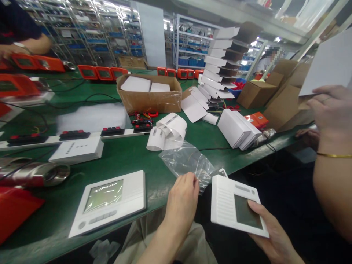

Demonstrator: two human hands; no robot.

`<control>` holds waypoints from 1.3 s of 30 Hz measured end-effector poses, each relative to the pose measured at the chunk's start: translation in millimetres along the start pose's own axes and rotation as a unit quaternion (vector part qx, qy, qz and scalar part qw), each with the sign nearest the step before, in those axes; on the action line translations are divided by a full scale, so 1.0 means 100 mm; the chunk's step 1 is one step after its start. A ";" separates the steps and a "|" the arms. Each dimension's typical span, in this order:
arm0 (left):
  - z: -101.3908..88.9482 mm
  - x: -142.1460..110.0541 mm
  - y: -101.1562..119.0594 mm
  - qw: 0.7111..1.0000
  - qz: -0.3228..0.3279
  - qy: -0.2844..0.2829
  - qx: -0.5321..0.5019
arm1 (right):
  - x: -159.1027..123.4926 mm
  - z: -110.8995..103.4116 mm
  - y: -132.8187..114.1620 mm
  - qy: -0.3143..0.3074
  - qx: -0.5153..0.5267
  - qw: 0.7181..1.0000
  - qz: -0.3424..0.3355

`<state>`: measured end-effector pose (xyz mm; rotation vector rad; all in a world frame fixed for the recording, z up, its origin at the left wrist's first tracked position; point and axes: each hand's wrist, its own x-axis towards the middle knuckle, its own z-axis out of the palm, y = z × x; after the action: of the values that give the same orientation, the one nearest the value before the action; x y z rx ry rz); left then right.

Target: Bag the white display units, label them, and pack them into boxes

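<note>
In my right hand (271,233) is a white, box-shaped display unit (224,203), tilted, with ridged lines, a dark screen and grey buttons. My thumb lies on its screen. My left hand (183,200) has its fingers curled at the near side of a clear plastic bag (187,159); whatever they grip is hidden. The bag lies at the table edge with small parts inside that I cannot make out. A similar white display unit (132,194) lies face up on the green table (121,157), left of my left hand, with shiny film over its screen.
Behind are curled label strips (172,128), a cardboard box (150,99), flat white boxes (233,128) and stacked white cartons (217,62). A paper stack (78,148) and metal cylinder (35,172) stand left. A co-worker's hand (330,106) holds a white sheet at right; another person works far left.
</note>
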<state>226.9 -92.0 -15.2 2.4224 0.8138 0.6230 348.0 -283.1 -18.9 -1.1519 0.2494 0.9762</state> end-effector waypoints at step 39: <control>-0.30 -0.04 -0.38 0.966 0.181 -0.154 -0.104 | 0.14 0.21 -0.08 -0.109 -0.223 0.965 -0.083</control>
<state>191.4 -59.1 -15.5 2.4022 0.1683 0.4184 355.9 -258.6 -12.8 -1.4322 -0.2538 1.0281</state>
